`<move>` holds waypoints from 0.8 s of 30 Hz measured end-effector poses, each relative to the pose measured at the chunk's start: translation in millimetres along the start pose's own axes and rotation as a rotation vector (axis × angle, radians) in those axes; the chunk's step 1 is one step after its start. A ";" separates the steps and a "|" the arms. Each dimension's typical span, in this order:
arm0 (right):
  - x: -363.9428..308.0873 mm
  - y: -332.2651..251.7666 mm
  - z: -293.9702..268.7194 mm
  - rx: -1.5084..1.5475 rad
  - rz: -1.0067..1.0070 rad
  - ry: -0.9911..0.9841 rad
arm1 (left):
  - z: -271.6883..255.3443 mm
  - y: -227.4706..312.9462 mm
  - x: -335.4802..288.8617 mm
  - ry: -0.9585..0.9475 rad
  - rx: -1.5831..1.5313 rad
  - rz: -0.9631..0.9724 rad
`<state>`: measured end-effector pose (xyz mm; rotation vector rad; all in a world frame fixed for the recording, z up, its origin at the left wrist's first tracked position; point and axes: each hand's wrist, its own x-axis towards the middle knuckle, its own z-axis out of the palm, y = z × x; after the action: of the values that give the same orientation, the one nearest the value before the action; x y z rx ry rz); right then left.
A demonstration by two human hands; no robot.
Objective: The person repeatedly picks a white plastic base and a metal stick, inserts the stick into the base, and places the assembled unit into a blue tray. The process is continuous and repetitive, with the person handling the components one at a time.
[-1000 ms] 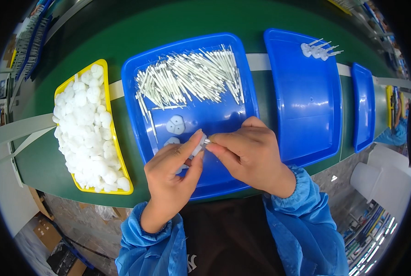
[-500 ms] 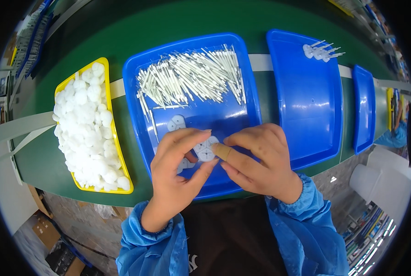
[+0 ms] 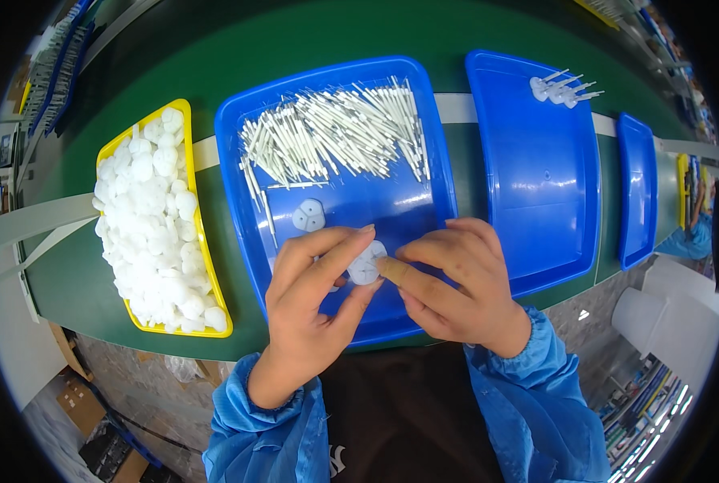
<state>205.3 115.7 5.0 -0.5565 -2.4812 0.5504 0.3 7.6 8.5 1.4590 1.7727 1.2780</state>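
My left hand (image 3: 315, 298) pinches a pale, rounded plastic piece (image 3: 365, 264) between thumb and fingers, above the middle blue tray (image 3: 444, 189). From the other side, my right hand (image 3: 460, 282) has its fingertips closed on the same piece, the index finger lying over its face. That finger hides part of the piece. A similar three-lobed piece (image 3: 309, 215) with small dark holes lies in the tray just beyond my left hand. Under the left fingers another pale piece shows only in part. Many thin white sticks (image 3: 335, 133) lie heaped in the tray's far half.
On the left, a yellow tray (image 3: 222, 326) is piled with white rounded pieces (image 3: 154, 217). A second blue tray (image 3: 540, 217) stands to the right, with several pieces fitted with sticks (image 3: 556, 88) at its far corner. Beyond it is a narrower blue tray (image 3: 638, 193).
The held piece has turned between my fingers and shifted slightly right. My left fingers now cover more of the piece beneath them, while the three-lobed piece beyond shows more fully.
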 end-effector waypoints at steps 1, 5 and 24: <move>-0.8 -0.1 -1.8 -0.002 -0.005 0.007 | 0.4 0.0 0.3 -0.007 0.000 -0.003; 3.2 -5.1 -3.6 -0.028 -0.029 0.013 | 0.3 1.8 0.2 -0.032 -0.006 -0.003; 109.4 19.3 71.3 -0.257 -0.317 -0.092 | -15.6 -8.0 -38.7 -0.065 -0.040 -0.247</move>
<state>85.0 166.2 -15.1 -0.2247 -2.6756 0.1374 -5.1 -33.9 1.4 1.2027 1.8087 1.1197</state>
